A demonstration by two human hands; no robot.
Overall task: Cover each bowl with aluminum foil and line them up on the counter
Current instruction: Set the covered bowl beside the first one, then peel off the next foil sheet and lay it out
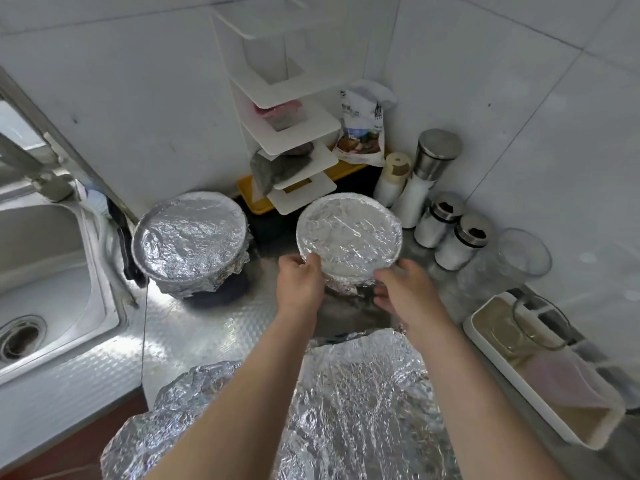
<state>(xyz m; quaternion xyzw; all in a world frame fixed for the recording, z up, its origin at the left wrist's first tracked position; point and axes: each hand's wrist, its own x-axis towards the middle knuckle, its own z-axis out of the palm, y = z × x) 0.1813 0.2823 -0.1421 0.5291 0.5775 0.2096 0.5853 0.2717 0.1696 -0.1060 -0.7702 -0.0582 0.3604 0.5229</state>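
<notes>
Two foil-covered bowls stand on the steel counter point(221, 317). The left bowl point(190, 237) sits beside the sink, untouched. The right bowl point(349, 232) stands near the back corner with foil stretched flat over its top. My left hand point(299, 282) grips its near-left rim, thumb on the foil top. My right hand point(403, 289) cups the near-right side, fingers curled around the foil below the rim. Crumpled sheets of loose foil point(360, 407) lie at the counter's front edge, under my forearms.
A steel sink point(52, 271) is at the left. A white tiered shelf point(287, 133) and a yellow tray stand at the back. Several shakers point(440, 220) and a glass cup point(519, 261) crowd the right corner. A white tray point(540, 368) lies along the right edge.
</notes>
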